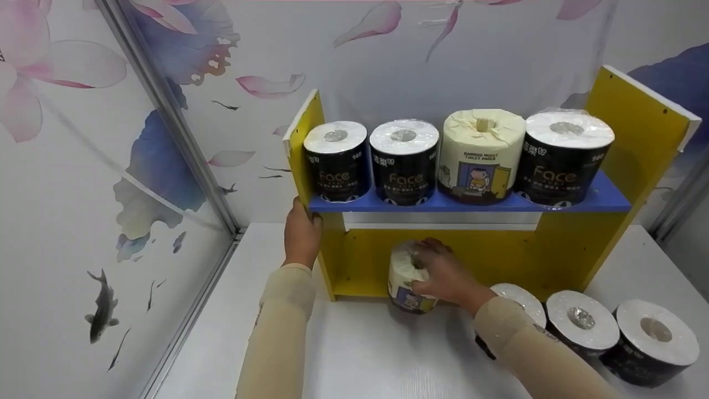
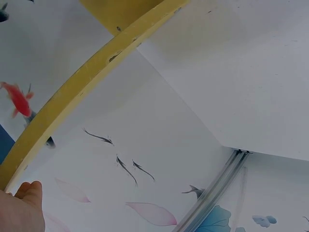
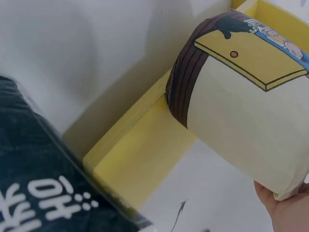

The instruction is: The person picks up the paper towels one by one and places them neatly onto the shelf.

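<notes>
My right hand [image 1: 447,275] grips a cream-wrapped toilet paper roll [image 1: 400,277] from above, at the front of the yellow shelf unit's lower compartment. In the right wrist view the cartoon-printed wrapper [image 3: 241,116] is close up, tilted, with the fingers [image 3: 289,212] at its end. My left hand [image 1: 302,237] holds the left side panel [image 1: 332,252] of the shelf unit just under the blue board [image 1: 388,207]. Its fingers show at the panel's edge [image 2: 87,77] in the left wrist view.
On the blue board stand black-wrapped rolls [image 1: 406,172] and one cream roll [image 1: 481,160]. Black-wrapped rolls [image 1: 584,324] stand on the white table [image 1: 354,360] at the right, partly behind my right forearm. Printed wall panels [image 1: 166,166] enclose the left and back.
</notes>
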`<state>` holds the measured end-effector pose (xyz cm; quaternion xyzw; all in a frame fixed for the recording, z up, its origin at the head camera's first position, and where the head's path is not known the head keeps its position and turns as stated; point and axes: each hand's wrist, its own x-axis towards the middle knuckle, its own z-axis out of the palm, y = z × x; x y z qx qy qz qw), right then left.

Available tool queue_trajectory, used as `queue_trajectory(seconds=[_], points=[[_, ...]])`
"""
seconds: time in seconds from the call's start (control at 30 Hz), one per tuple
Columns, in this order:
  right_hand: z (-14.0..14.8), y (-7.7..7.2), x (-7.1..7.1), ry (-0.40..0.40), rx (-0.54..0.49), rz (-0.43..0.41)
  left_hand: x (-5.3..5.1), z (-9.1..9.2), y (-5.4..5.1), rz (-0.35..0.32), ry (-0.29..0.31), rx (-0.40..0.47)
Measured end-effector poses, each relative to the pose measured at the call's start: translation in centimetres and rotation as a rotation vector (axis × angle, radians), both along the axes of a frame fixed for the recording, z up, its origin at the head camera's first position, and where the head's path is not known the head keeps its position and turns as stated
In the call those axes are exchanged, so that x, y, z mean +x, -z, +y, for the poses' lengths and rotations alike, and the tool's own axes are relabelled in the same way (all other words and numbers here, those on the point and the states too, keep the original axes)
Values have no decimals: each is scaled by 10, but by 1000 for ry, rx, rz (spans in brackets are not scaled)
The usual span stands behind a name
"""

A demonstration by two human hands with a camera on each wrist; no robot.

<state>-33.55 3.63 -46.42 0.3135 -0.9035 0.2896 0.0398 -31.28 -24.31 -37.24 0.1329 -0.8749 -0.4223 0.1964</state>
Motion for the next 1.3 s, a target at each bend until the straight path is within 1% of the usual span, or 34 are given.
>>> queue_trajectory(seconds=[0.1, 0.27, 0.37, 0.47, 0.6, 0.77, 0.93, 1.13, 1.3], points=[[-3, 2, -1, -6, -19, -9, 1, 1, 0, -10, -3, 13], [-8, 5, -2, -11, -50, -9, 1, 2, 0, 10, -3, 14], [-12, 5, -1, -11, -58, -6, 2, 2, 0, 7, 1, 25], [-15, 4, -2, -19, -64, 11, 2, 2, 1, 5, -1, 17], [-19, 5, -3, -21, -68, 31, 1, 1, 1, 27, -7, -9], [-23, 4, -4, -12, -70, 43, 1, 0, 1, 42, -1, -16], [-29, 4, -6, -3, -68, 38, 0, 0, 1, 43, -1, -12], [-35, 6, -11, 2, -60, 27, 1, 2, 0, 20, -8, 5], [-41, 5, -14, 13, -47, -5, 1, 2, 1, 20, -5, 28]])
